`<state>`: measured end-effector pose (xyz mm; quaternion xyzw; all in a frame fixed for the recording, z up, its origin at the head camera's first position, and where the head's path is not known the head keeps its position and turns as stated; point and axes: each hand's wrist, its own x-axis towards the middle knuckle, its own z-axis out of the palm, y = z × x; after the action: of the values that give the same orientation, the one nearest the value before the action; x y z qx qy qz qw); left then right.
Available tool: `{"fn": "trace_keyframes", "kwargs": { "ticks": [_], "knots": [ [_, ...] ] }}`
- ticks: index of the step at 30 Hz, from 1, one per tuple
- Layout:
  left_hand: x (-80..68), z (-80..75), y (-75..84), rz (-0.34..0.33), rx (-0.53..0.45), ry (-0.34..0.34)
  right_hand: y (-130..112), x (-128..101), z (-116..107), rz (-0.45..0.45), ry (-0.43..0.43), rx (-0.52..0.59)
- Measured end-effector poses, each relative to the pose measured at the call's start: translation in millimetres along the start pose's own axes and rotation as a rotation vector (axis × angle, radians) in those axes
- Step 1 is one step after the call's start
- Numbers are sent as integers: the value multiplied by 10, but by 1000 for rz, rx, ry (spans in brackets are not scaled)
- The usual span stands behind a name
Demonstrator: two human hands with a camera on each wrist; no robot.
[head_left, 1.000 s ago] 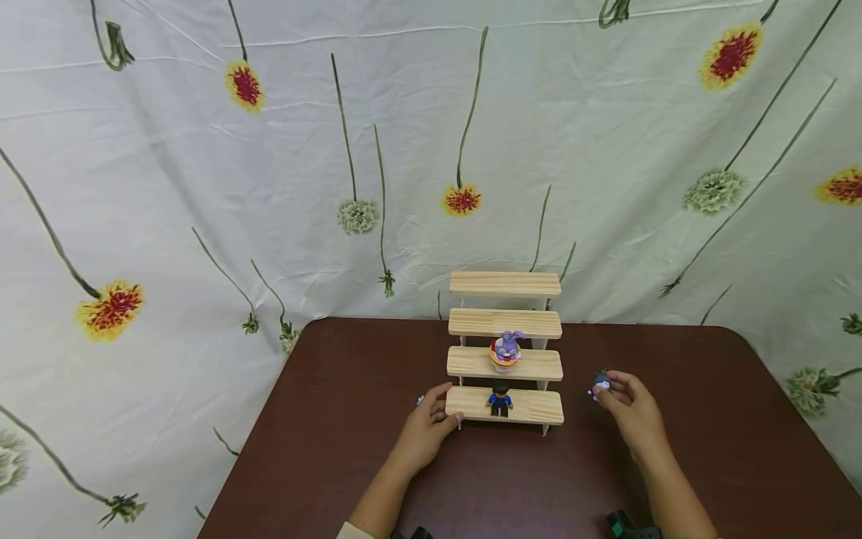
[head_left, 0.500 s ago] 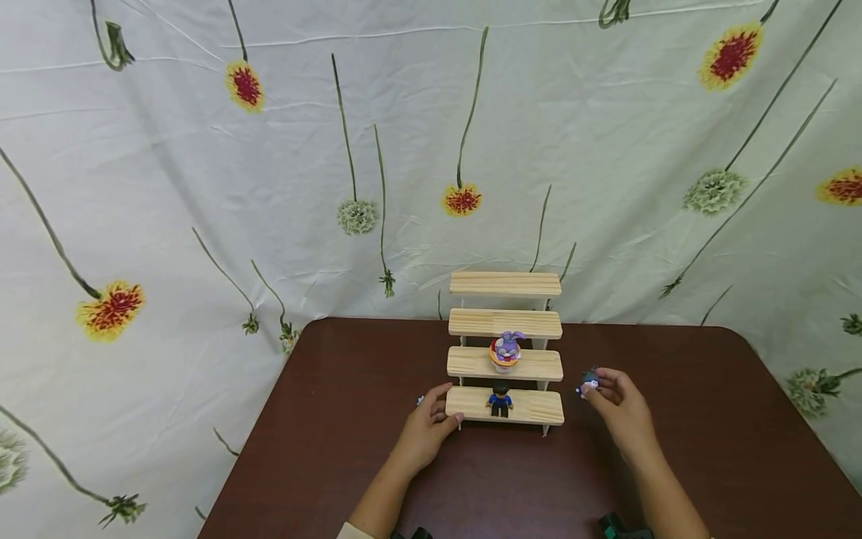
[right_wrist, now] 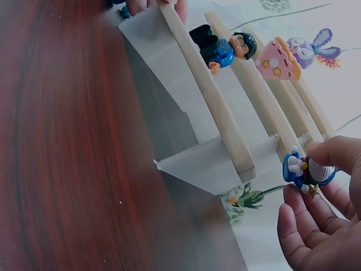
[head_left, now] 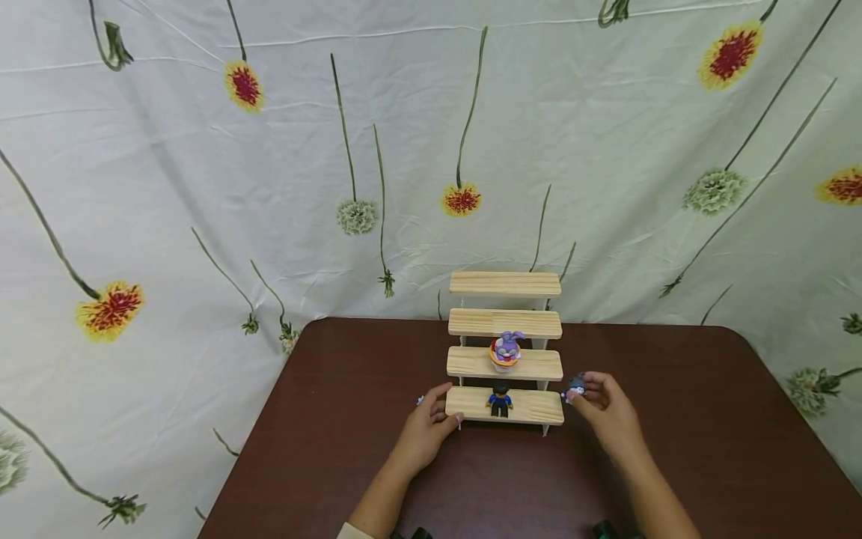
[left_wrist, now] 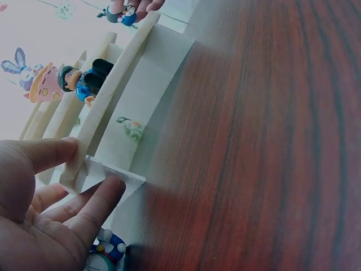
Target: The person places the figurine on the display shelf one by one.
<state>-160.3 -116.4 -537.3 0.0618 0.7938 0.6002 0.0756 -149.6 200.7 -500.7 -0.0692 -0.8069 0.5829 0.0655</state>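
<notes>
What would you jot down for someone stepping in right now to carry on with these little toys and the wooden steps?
Left hand: steadies the left end of the wooden steps, fingers on the bottom step.
Right hand: pinches a small blue toy beside the right end of the bottom step.
Done: a blue-shirted figure stands on the bottom step, a purple bunny on the second.
Left: the held toy is not yet on a step; the top two steps are bare. Another small blue toy lies by the left hand.

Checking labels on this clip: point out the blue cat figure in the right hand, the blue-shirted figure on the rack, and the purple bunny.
blue cat figure (right_wrist: 309, 171), right wrist view, on its body.
blue-shirted figure (head_left: 500, 401), head view, on its torso.
purple bunny (head_left: 507, 346), head view, on its head.
</notes>
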Motion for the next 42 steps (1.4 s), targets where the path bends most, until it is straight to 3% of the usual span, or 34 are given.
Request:
{"fn": "trace_keyframes", "kwargs": {
  "ticks": [27, 42],
  "knots": [
    [0, -9, -8, -9, 12, -2, -63, -75, 271, -30, -43, -106],
    [-7, -18, 22, -12, 55, -8, -71, -102, 411, -164, -21, -186]
  ]
}}
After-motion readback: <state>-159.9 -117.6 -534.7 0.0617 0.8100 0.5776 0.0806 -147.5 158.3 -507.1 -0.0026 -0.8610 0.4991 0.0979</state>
